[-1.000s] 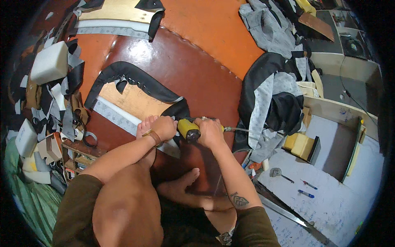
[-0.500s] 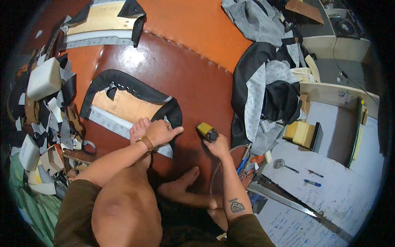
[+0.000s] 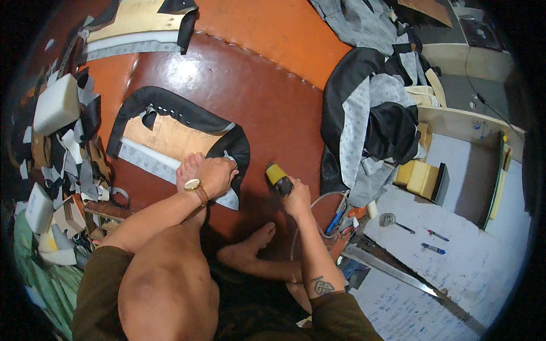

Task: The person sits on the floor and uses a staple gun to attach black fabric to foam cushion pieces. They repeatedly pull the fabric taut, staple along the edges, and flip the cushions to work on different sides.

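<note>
A wooden panel (image 3: 176,134) lies on the brown padded work surface. Black upholstery fabric (image 3: 193,109) is folded over its far edge, with a row of staples along the fold, and a pale strip (image 3: 149,162) borders its near side. At the panel's right corner, my left hand (image 3: 218,176) is closed on the fabric flap, its fingertips partly hidden. My bare foot (image 3: 190,166) presses on the panel beside that hand. To the right, my right hand (image 3: 297,199) grips a yellow and dark staple gun (image 3: 277,175), held apart from the panel.
A thin hose (image 3: 296,233) loops beside my right forearm. A heap of black and grey fabric (image 3: 369,125) lies to the right. Foam blocks (image 3: 57,105) and scraps fill the left side. A similar panel (image 3: 139,20) lies farther off. Pens (image 3: 433,248) rest on the white board.
My left hand has turned and curled its fingers into the fabric at the corner; its thumb no longer sticks out. My right hand has shifted slightly left with the staple gun.
</note>
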Demonstrator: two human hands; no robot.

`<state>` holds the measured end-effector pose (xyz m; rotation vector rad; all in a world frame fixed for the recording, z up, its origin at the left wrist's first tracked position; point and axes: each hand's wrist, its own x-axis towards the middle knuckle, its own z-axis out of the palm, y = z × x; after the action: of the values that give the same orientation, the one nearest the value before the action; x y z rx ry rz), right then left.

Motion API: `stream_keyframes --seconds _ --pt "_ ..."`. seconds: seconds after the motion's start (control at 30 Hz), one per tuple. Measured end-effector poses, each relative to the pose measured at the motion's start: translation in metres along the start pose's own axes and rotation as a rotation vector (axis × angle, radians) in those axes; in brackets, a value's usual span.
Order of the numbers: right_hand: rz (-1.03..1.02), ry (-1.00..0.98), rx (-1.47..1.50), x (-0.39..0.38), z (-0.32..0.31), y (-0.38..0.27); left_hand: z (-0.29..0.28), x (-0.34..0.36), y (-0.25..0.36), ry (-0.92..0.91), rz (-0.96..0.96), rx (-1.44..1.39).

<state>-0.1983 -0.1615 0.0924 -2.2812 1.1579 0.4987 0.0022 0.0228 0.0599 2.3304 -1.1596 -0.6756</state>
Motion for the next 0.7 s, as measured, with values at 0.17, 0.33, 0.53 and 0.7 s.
stream_keyframes --seconds 0.17,0.33,0.53,0.7 --pt "-0.251 -0.126 0.037 -0.014 -0.001 -0.021 -0.003 0.007 -0.005 -0.149 -0.103 0.136" --pt "-0.290 -0.163 -0.031 -0.009 0.005 -0.040 0.003 0.009 -0.014 -0.208 -0.137 0.193" --pt "-0.331 -0.183 -0.017 -0.003 0.001 -0.049 0.015 0.007 -0.023 -0.217 -0.139 0.195" --pt "-0.308 -0.158 -0.204 0.005 0.015 -0.056 -0.013 0.009 -0.005 -0.143 -0.077 0.101"
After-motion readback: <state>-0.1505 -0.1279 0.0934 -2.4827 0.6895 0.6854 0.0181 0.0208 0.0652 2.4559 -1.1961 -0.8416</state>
